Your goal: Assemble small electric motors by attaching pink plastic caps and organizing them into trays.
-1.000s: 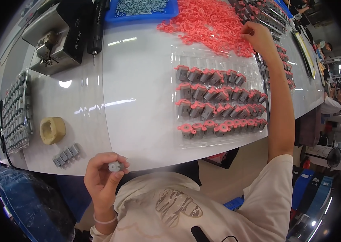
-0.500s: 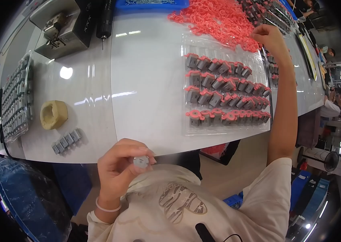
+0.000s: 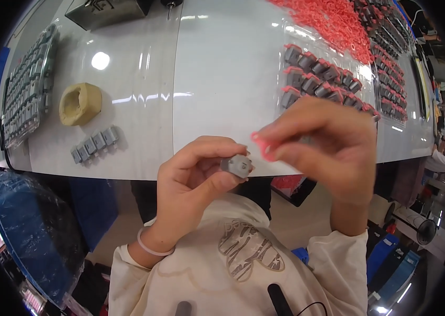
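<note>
In my left hand (image 3: 193, 181), a small grey block-shaped part (image 3: 240, 166) is pinched between thumb and fingers, its flat end facing right. My right hand (image 3: 327, 147) grips a small pink plastic piece with a ring-like end (image 3: 264, 146), close to the grey part but apart from it. Both hands are raised over the table's front edge. Behind my right hand stands a clear tray (image 3: 280, 79) with rows of grey parts (image 3: 309, 83) that carry pink pieces on top; my hand hides its near rows.
A heap of loose pink pieces (image 3: 327, 23) lies at the back right. On the left are a short row of grey parts (image 3: 95, 144), a yellow hollow block (image 3: 80, 104) and a tray of grey parts (image 3: 30, 87). A metal fixture (image 3: 106, 13) and a screwdriver tip (image 3: 170, 10) show at the back.
My right hand has come from the pink heap toward my left hand, now holding a pink piece. My left hand has risen and moved right with the grey part. The view has shifted.
</note>
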{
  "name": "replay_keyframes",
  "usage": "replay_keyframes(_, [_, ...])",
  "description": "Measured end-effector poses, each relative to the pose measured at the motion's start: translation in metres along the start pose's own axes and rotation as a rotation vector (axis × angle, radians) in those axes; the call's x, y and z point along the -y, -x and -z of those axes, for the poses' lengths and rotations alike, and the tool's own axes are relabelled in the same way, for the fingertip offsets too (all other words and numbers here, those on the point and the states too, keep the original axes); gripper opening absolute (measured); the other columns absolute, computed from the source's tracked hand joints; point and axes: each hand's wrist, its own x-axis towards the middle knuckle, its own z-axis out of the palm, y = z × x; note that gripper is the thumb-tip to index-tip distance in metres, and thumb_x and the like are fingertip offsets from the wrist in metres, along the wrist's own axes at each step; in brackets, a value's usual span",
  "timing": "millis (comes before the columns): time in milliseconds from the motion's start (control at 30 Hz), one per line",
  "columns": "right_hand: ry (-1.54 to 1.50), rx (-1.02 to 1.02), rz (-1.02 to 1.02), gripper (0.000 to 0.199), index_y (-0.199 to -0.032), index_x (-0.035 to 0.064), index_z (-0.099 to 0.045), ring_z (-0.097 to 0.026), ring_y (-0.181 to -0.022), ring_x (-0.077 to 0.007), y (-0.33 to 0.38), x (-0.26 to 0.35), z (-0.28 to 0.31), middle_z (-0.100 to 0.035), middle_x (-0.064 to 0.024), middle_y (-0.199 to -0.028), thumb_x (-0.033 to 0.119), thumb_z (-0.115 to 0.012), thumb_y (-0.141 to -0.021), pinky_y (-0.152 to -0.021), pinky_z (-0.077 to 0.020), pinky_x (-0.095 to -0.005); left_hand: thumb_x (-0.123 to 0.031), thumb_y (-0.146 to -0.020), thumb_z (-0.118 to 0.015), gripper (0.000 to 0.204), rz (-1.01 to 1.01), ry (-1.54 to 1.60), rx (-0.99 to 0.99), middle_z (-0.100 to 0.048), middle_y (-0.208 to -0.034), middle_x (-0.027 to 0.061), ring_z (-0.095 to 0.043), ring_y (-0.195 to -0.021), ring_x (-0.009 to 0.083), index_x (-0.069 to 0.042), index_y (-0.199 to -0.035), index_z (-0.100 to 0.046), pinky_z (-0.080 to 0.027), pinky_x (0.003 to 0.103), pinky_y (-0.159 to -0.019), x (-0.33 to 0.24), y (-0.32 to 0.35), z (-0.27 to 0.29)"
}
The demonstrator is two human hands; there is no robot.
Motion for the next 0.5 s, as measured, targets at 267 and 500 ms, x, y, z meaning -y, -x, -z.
replay_keyframes(267, [0.176,-0.091,0.079,0.022,-0.086,0.0002,-0.068,-0.057,-0.067,-0.0157,0.022,-0.008,-0.028,-0.060,-0.0087,-0.079,0.000,-0.072,-0.064,-0.058,-0.0447,-0.0248,0.007,-0.079,-0.060,0.026,-0.029,0.028,0.004,-0.056,-0.103,0.0144,-0.058,-0.095,0.0196,0.008,-0.104,-0.052,-0.052,0.031,-0.081,0.002,0.009,0.000])
replay_keyframes(500, [0.280,-0.031,0.154,0.025,-0.086,0.0025,-0.068,-0.054,-0.063,-0.0129,0.028,-0.011,-0.028,-0.058,-0.0076,-0.077,0.010,-0.075,-0.063,-0.053,-0.0408,-0.0226,0.006,-0.080,-0.060,0.024,-0.054,0.111,0.068,-0.056,-0.098,0.0130,-0.059,-0.092,0.0192,0.008,-0.102,-0.053,-0.052,0.031,-0.080,0.006,0.014,-0.002])
